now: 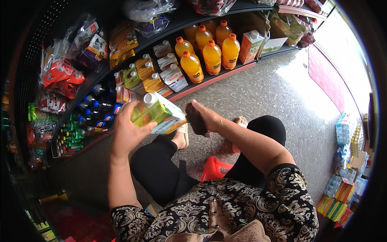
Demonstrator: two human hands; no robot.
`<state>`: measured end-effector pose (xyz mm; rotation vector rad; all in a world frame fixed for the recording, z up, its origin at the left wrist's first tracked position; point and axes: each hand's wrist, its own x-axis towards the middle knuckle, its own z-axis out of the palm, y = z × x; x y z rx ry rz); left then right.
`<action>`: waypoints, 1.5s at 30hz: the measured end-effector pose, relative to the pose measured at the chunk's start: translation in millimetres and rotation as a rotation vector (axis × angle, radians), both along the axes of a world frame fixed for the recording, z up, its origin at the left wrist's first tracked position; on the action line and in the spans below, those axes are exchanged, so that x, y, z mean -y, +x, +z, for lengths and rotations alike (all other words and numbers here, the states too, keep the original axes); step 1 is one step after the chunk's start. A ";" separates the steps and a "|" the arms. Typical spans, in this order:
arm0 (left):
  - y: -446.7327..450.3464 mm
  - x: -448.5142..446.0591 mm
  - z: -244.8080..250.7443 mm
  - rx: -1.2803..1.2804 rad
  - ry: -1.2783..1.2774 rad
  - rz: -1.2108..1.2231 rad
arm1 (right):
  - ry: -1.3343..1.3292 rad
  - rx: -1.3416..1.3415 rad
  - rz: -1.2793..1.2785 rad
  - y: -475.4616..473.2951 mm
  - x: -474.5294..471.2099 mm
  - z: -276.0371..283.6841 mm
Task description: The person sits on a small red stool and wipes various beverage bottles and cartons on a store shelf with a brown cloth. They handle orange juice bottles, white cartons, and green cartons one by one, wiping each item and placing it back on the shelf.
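My left hand (132,128) is closed around a juice carton (160,116) with a white screw cap, tilted with its base towards the right. In my right hand (207,116) is a dark brown cloth (196,120), close to the carton's lower end. Whether the cloth touches the carton cannot be told. Beyond my hands, more cartons (155,83) with white caps stand in rows on the bottom shelf, beside orange juice bottles (192,68) with orange caps.
Dark cola bottles (104,107) with blue caps and green bottles (75,133) fill the shelf's left part. Bagged snacks (63,71) lie above. A red plastic stool (214,168) is beneath me. Packaged goods (338,193) are stacked at the far right. A red-edged shelf rim (217,79) borders the floor.
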<state>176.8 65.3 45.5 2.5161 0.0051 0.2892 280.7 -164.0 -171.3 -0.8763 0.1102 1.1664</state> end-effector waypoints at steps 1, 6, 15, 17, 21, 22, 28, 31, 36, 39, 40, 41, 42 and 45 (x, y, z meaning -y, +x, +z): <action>1.7 18.6 10.7 -0.036 -0.038 -0.028 | 0.054 -0.038 0.013 -3.0 -6.7 9.0; 14.1 84.1 10.8 0.109 -0.034 -0.169 | 0.353 -0.098 -0.038 -7.1 2.6 30.3; 40.7 104.8 -89.1 0.073 -0.685 -0.242 | 0.222 -0.022 -0.295 4.8 26.8 50.8; 49.5 108.9 -95.1 0.048 -0.693 -0.218 | 0.083 0.037 -0.281 9.8 37.1 20.5; 59.4 113.5 -98.0 0.071 -0.784 -0.127 | -0.408 0.187 -0.337 19.9 60.4 4.3; 59.3 111.4 -101.6 0.074 -0.755 -0.108 | -0.530 0.213 -0.389 26.1 63.9 12.5; 55.6 97.3 -114.3 0.108 -0.470 -0.030 | -0.203 0.676 -0.699 36.2 92.4 99.5; 55.1 107.8 -111.1 0.090 -0.280 -0.007 | -0.250 1.129 -0.646 30.3 83.6 103.7; 55.7 113.6 -128.1 0.015 -0.369 -0.084 | -0.618 1.638 -0.348 2.8 55.4 100.7; 61.9 121.7 -119.8 0.071 -0.394 -0.179 | -0.481 1.702 -0.255 8.6 59.9 105.5; 68.6 127.9 -110.0 0.157 -0.386 -0.246 | -0.435 1.793 -0.269 9.7 61.7 106.3; 67.2 126.9 -110.7 0.092 -0.454 -0.231 | -0.387 1.884 -0.282 9.6 63.0 107.8; 65.4 124.9 -111.1 0.030 -0.522 -0.214 | -0.387 1.938 -0.286 8.4 63.8 112.8; 62.0 125.4 -110.2 0.091 -0.446 -0.183 | -0.259 1.858 -0.302 19.6 70.3 108.0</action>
